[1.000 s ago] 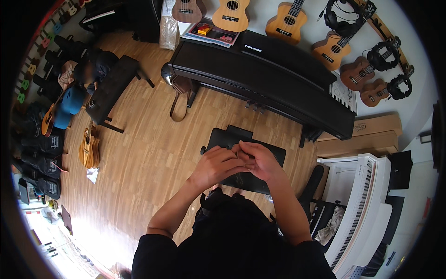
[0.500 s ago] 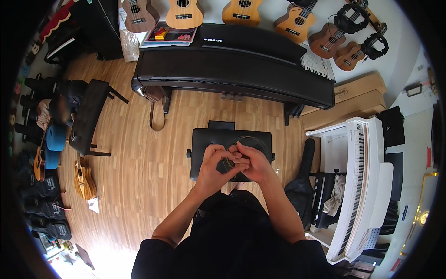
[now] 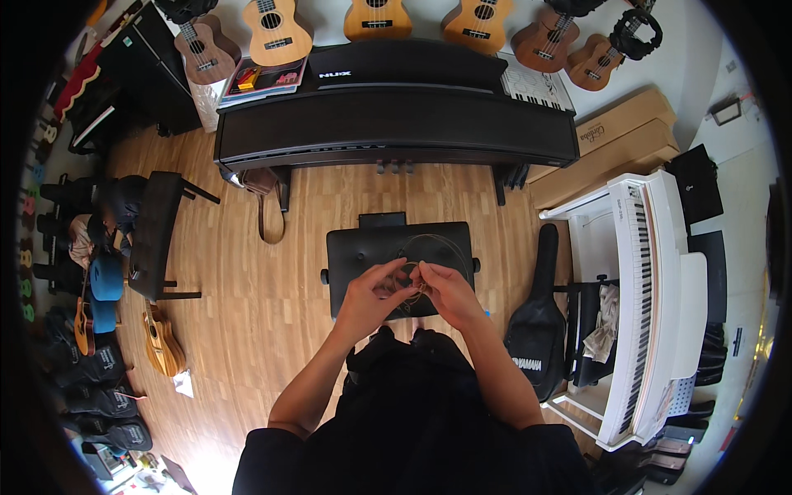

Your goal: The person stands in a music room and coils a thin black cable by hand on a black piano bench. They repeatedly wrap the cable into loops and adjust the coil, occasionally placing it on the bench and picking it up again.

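Observation:
A thin golden guitar string, wound in loose loops, is between my two hands above a black padded bench. My right hand pinches it between thumb and fingertips. My left hand curves round the lower loops, its index finger and thumb spaced apart and its other fingers curled inward against the string. One wide loop rises beyond the fingertips over the bench top. The string's ends cannot be made out. Directly below the hands is the black bench, with a round knob on each side.
A dark digital piano stands ahead under a row of hanging ukuleles. On the right are a white piano and a black guitar bag. At left, a guitar leans by a dark bench, near a seated person.
My hands have moved slightly apart, and my left fingers have spread from a tighter pinch. More of the string's loops show between them. The whole view has shifted a little.

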Motion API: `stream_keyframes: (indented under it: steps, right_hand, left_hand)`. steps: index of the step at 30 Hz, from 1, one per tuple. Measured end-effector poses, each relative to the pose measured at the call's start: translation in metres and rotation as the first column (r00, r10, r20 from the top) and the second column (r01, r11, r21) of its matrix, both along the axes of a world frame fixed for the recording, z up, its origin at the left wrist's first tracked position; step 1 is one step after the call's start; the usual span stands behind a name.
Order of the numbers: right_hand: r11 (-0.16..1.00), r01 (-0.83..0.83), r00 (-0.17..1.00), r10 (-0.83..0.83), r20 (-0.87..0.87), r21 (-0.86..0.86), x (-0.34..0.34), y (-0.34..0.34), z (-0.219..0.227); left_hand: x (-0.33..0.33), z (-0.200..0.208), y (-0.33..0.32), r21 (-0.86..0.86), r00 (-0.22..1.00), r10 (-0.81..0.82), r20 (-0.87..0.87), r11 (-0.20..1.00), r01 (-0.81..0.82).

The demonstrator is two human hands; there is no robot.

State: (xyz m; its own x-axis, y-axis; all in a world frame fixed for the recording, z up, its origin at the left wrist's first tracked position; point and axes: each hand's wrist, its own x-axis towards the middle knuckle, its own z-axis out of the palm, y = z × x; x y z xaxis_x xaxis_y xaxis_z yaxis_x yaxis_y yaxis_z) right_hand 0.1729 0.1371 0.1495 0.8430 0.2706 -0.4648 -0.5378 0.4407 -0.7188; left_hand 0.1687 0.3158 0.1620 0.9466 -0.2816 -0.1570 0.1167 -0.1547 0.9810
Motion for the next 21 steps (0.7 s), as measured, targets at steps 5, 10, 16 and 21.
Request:
stream_keyframes:
  steps: [5,10,16,21]
  right_hand:
    - [0.977,-0.122,0.991,0.13,0.036,-0.175,-0.006,-0.051,-0.008]
    - [0.997,-0.063,0.997,0.065,0.049,-0.053,-0.014,-0.089,-0.002]
    - [0.998,-0.02,0.999,0.018,0.037,0.057,-0.019,-0.123,-0.013]
    - [0.992,0.015,1.0,-0.012,-0.02,0.129,-0.021,-0.132,-0.018]
  left_hand:
    - [-0.005,0.006,-0.043,0.116,0.994,-0.044,0.101,0.993,0.032]
    - [-0.015,0.008,-0.086,0.346,0.946,-0.143,0.29,0.938,0.036]
    - [-0.023,0.002,-0.122,0.458,0.888,-0.21,0.41,0.889,-0.001]
    - [-0.028,-0.011,-0.136,0.317,0.941,-0.036,0.336,0.945,-0.077]
